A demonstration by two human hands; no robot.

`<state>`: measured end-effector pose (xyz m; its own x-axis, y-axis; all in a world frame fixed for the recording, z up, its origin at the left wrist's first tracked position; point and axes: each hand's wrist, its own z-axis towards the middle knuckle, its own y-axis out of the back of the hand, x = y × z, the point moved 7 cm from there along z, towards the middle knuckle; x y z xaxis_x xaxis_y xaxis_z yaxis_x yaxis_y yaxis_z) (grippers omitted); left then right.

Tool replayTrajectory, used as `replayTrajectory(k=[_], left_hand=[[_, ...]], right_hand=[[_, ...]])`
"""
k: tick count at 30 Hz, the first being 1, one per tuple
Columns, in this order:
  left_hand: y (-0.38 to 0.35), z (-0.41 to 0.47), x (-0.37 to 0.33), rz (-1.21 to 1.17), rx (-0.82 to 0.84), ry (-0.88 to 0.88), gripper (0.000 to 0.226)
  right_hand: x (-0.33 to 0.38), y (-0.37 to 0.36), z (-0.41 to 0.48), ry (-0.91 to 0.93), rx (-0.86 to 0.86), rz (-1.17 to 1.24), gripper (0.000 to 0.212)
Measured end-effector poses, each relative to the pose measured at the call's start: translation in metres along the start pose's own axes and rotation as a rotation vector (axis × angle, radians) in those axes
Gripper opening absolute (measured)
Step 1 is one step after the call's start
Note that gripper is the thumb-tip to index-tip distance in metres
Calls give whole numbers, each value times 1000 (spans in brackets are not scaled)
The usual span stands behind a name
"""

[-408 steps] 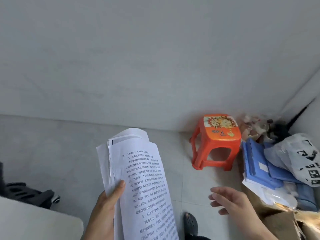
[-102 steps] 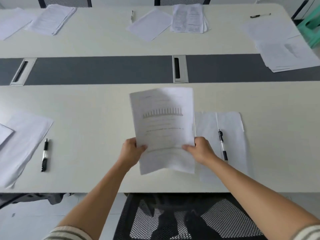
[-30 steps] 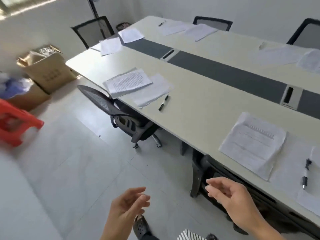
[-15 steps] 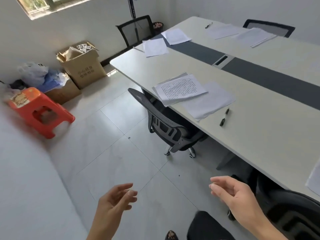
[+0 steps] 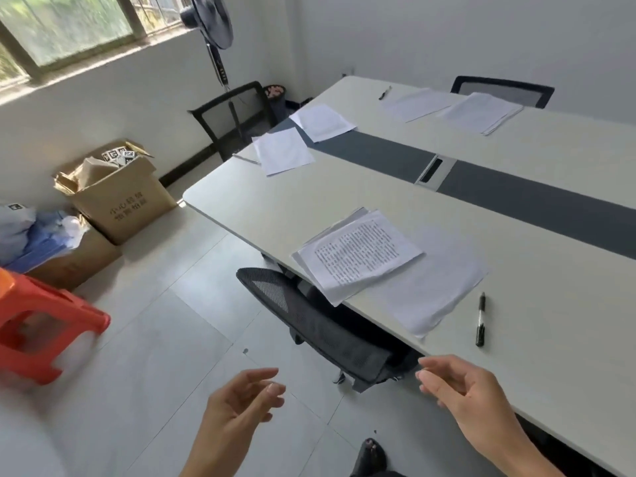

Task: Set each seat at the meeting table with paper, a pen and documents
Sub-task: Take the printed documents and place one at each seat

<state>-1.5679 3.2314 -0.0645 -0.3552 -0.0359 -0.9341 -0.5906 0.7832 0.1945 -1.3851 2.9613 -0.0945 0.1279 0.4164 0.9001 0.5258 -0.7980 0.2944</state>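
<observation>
Small white-walled room, grey tile floor. Long cream tabletop (image 5: 344, 197) with a dark grey centre strip fills the right side. Nearest seat: stack of printed white documents (image 5: 361, 254) at the table edge, overlapping a blank white paper sheet (image 5: 437, 287); black pen (image 5: 480, 320) just beside that sheet. Black mesh office chair (image 5: 309, 318) sits below the stack. Left hand (image 5: 237, 407) and right hand (image 5: 471, 390) are low in view, fingers (image 5: 261, 376) loosely curled, slightly spread, holding nothing. Orange plastic stool (image 5: 41, 325) and open cardboard box (image 5: 120, 197) at left.
</observation>
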Motion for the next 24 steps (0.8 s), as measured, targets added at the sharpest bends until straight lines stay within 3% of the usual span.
replayTrajectory(k=[6,12,15,18,24], left_hand=[[3,90,-29,-6,88,9,55],[6,194,-43,73,266,62,55],[12,255,-58,138,360,53,44],[11,316,-66,222,463,62,15],[-31,407,-67,446,636,56,11]], right_hand=[[37,-18,66,-18,-33,-2,14],[34,-40,115,-127,-201,9,15],[37,-60,136,-203,-290,19,14],[42,-84,157,-278,-352,18,13],[51,-116,191,-371,-424,-101,14]])
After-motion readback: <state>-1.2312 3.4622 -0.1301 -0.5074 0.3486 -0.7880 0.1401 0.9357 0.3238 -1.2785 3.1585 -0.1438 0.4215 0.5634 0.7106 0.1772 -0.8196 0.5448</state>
